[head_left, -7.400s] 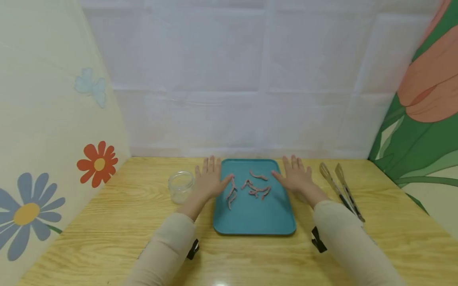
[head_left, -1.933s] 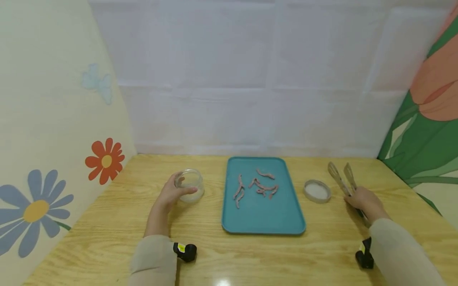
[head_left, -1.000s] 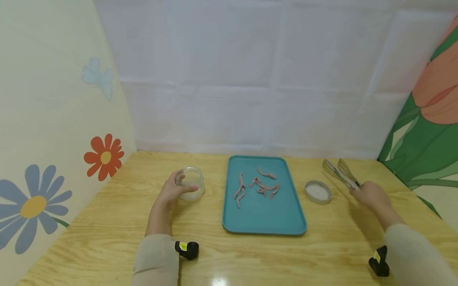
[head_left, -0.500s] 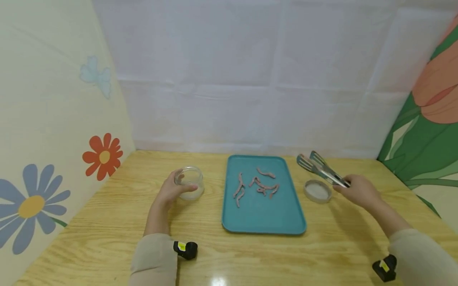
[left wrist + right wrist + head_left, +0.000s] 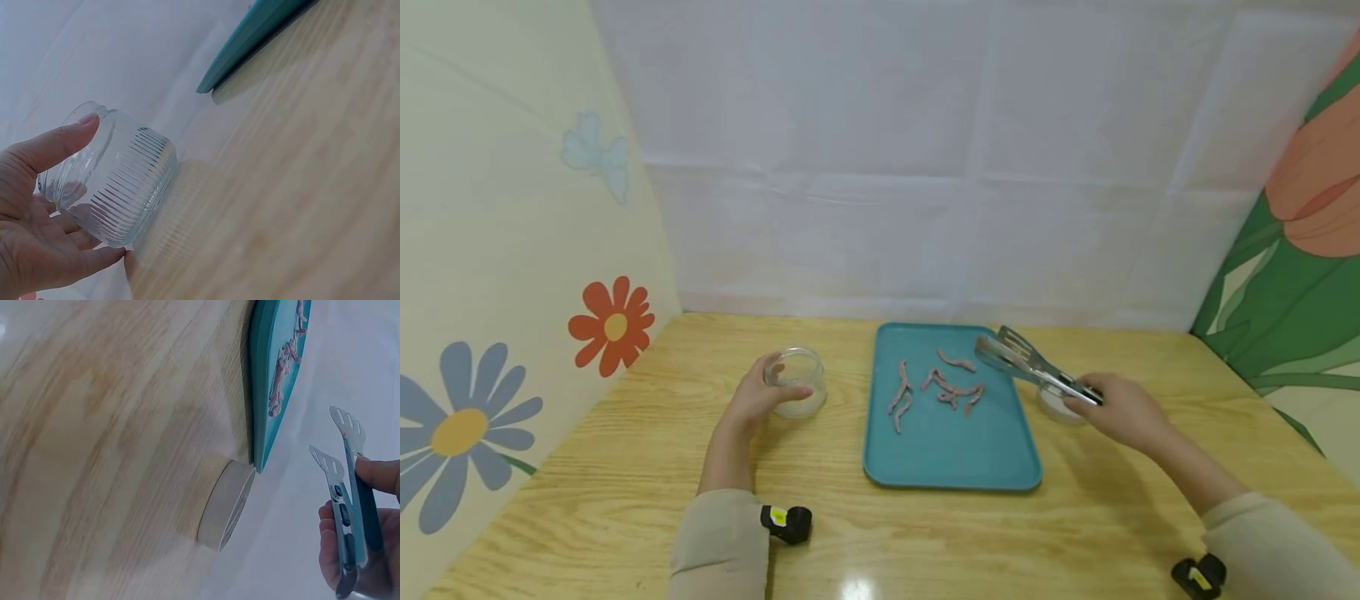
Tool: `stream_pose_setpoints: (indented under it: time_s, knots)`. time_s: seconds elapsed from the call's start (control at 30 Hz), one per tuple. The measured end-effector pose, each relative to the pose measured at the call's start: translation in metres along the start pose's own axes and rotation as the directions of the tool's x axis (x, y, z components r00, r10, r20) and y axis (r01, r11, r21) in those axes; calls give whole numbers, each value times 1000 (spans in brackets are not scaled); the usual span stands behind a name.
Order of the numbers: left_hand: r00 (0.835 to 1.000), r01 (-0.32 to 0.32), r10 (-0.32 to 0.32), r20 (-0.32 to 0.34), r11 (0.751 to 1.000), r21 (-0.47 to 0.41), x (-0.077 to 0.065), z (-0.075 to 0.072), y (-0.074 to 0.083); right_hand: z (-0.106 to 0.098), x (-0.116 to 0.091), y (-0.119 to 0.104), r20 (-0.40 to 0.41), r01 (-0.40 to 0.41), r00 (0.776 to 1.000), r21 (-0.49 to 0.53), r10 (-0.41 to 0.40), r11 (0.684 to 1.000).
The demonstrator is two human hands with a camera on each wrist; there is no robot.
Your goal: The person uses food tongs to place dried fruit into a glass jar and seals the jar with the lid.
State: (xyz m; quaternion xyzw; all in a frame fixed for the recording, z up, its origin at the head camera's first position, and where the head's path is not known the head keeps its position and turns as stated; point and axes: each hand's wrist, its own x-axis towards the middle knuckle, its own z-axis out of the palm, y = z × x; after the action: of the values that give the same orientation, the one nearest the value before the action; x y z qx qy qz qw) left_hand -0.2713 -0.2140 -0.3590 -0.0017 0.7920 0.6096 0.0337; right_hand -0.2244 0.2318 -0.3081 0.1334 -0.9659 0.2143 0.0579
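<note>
A clear ribbed glass jar [image 5: 125, 178] stands on the table at the left, its mouth uncovered. Thumb and fingers of my left hand [image 5: 762, 398] curl round it. My right hand [image 5: 1123, 408] grips metal tongs [image 5: 1037, 367] by the handles. Their slotted tips hang apart over the right edge of a blue tray [image 5: 951, 462], with nothing between them. Several thin pinkish, worm-like strips [image 5: 955, 390] lie scattered on the tray. In the right wrist view my thumb and fingers hold the two tong arms [image 5: 359, 506].
Right of the tray a round shallow lid [image 5: 222, 506] lies on the wooden table [image 5: 865, 542], partly hidden under the tongs in the head view. A white cloth [image 5: 887, 167] hangs behind the table. Flower-painted panels [image 5: 512, 250] border both sides.
Earlier both hands were spread open over the tray's sides. Since then my left hand has taken the jar, and my right hand has lifted the tongs and carried them left to the tray.
</note>
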Motion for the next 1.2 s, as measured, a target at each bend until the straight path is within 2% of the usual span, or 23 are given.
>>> stream_pose_setpoints:
  time_s: [0.43, 0.73, 1.2]
  knots:
    - [1000, -6, 6, 9, 1000, -6, 4, -1, -3, 14, -6, -15, 5, 16, 1000, -25, -15, 1000]
    - [1000, 4, -4, 10, 1000, -8, 4, 0, -3, 26, -5, -19, -34, -3, 999, -22, 2, 1000]
    - [1000, 2, -2, 6, 1000, -23, 5, 0, -4, 38, -8, -25, -2, -13, 1000, -21, 13, 1000]
